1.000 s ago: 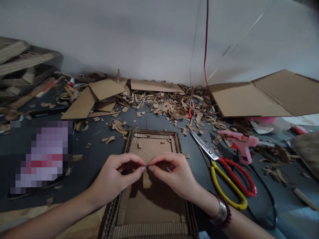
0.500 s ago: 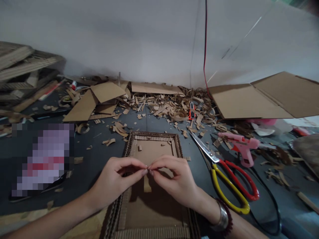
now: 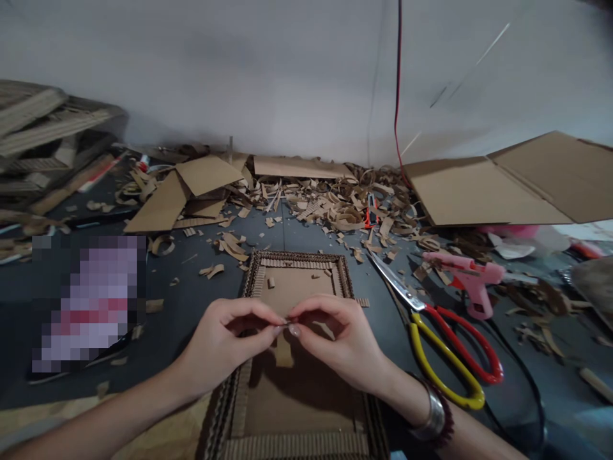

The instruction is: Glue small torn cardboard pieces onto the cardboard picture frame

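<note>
Over a shallow cardboard frame (image 3: 299,441) with corrugated edges, my two hands meet fingertip to fingertip. Thumb and forefinger of my left hand (image 3: 230,342) are pinched on one end of a tiny piece of cardboard (image 3: 287,322). My right hand (image 3: 338,338) pinches the same piece from the other side; most of it is hidden by the fingers. Just below the fingertips shows a short cardboard strip (image 3: 284,353); I cannot tell whether it hangs from them or lies in the frame. A small cardboard bit (image 3: 271,282) lies inside the frame near its far end.
Right of the frame lie scissors (image 3: 445,345) with red and yellow handles, and a pink glue gun (image 3: 472,278) with a cord. Cardboard scraps (image 3: 330,207) and an orange cutter (image 3: 371,211) are along the wall. Folded cardboard (image 3: 469,191) stands back right; a blurred-out purple object (image 3: 90,300) lies left.
My fingers have shifted slightly around the tiny piece, the right fingertips turning a little. The whole view has moved slightly; everything else stays in place.
</note>
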`<state>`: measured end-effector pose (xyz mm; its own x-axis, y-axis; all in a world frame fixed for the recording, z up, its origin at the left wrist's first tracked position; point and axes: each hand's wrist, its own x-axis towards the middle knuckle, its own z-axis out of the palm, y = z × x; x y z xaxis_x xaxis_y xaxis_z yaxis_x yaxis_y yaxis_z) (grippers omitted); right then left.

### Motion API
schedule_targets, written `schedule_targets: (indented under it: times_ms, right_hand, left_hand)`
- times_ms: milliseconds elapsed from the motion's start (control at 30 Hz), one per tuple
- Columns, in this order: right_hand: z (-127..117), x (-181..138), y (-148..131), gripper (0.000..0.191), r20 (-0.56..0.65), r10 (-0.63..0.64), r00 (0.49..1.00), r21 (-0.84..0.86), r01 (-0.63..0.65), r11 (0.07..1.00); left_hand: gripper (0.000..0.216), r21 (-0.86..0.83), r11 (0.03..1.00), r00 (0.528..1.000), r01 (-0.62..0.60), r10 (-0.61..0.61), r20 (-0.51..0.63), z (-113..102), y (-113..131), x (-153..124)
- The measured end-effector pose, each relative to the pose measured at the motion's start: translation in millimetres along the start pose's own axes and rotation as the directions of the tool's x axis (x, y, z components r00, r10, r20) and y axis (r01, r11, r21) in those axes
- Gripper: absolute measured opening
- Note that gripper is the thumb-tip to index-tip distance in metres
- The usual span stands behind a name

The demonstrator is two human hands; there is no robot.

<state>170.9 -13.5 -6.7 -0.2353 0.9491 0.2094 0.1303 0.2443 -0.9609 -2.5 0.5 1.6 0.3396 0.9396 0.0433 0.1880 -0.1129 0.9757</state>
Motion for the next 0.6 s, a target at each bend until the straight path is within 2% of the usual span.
schedule_targets:
  times_ms: [267, 467, 600]
  right_hand:
    - [-0.5, 0.3, 3.0, 0.010, -0.009, -0.074, 0.997, -0.072, 0.074, 0.995]
    - [0.5, 0.6, 1.7, 0.013, -0.034, -0.205, 0.978, -0.137, 0.199, 0.970]
    - [-0.1, 0.1, -1.1, 0.012, -0.008, -0.147, 0.989, -0.128, 0.145, 0.981]
  left_hand:
    - [0.014, -0.012, 0.999, 0.998, -0.050, 0.051, 0.043, 0.6, -0.8, -0.2]
    - [0.004, -0.019, 0.999, 0.997, 0.042, -0.041, 0.059, 0.6, -0.9, 0.1]
    - [0.003, -0.023, 0.998, 0.997, 0.059, -0.058, 0.041, 1.3, 0.0, -0.1]
